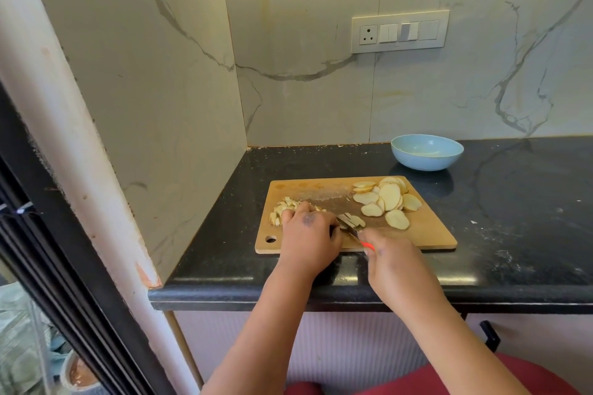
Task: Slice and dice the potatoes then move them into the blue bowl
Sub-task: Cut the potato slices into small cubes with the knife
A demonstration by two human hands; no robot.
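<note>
Left hand: the left hand (309, 236) lies palm down on the rectangular light wooden cutting board (426, 236), fingers curled over a few pale potato slices being cut (353, 220), pinning them to the board.
Diced pile: a small heap of pale diced potato pieces (282, 207) sits just beyond and left of the left hand's knuckles, touching the board, partly hidden by the fingers.
Knife: a small knife with a red-orange handle (353, 231) passes between the two hands, its blade resting on the slices under the left fingertips.
Right hand: the right hand (393, 263) wraps around the knife handle, fingers closed on it; only a short strip of the handle shows at the thumb.
Uncut slices: a loose overlapping spread of round, cream-coloured potato slices with thin tan skin edges (390, 202) lies on the board, beyond the right hand and well clear of it.
Bowl: a shallow light blue bowl (426, 151) stands on the black speckled stone countertop (513, 202), past the board's far edge, well apart from both hands; its visible inside holds no potato.
</note>
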